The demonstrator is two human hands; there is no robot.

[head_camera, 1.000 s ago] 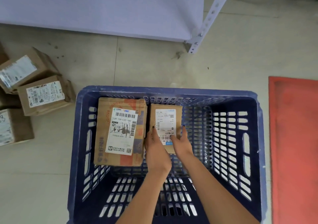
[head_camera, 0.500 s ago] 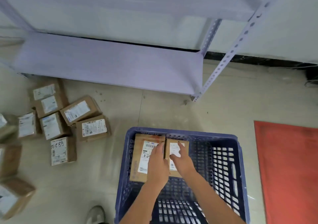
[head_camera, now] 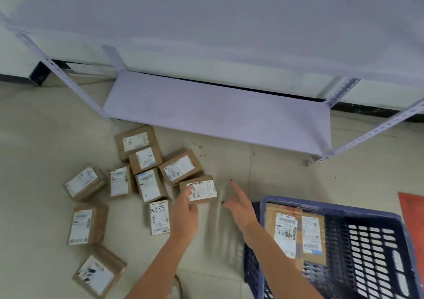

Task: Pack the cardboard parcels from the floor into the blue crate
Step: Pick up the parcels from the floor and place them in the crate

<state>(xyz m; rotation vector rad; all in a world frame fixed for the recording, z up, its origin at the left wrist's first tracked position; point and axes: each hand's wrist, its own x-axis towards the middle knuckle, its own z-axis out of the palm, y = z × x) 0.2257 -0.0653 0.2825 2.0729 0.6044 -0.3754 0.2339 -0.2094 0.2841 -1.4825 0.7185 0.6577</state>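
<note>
Both hands (head_camera: 184, 213) out; parcel (head_camera: 202, 189) at fingertips

So I'm reaching over a scatter of small brown cardboard parcels (head_camera: 146, 174) on the beige tiled floor (head_camera: 275, 172). My left hand (head_camera: 184, 216) has fingertips on the nearest white-labelled cardboard parcel (head_camera: 202, 189); my right hand (head_camera: 241, 208) is beside it, fingers spread. The blue slotted plastic crate (head_camera: 367, 241) at right holds two labelled cardboard boxes (head_camera: 296, 232). A pale lilac metal shelf (head_camera: 218, 112) is behind.

Handwritten "5288" on the white label of one floor parcel (head_camera: 159, 217); other labels unreadable.
</note>
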